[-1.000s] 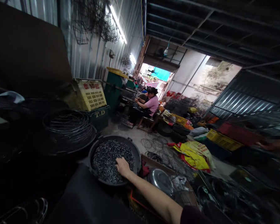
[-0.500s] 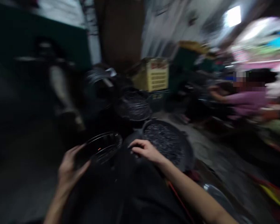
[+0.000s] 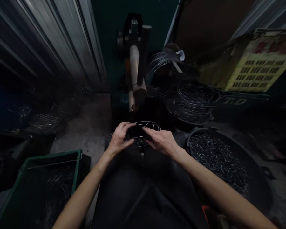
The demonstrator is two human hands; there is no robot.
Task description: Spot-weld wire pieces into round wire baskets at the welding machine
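Observation:
A round wire frame made of thin metal rings is held above my dark-clad lap. My left hand grips its left side, thumb below and fingers along the upper ring. On the other side my right hand closes over the ring, its fingertips reaching across the wire. Whether the right fingers also pinch a small piece cannot be seen. Just beyond the frame stands a machine with a pale, rod-like arm pointing down toward it.
At right is a black tub of short metal pieces. Behind it lie wire coils and a yellow crate. A green crate holding wire items sits at lower left. Corrugated metal rises at upper left.
My view has swung left, so the machine is now ahead. My right hand has come from near the tub to the wire frame, which both hands now hold.

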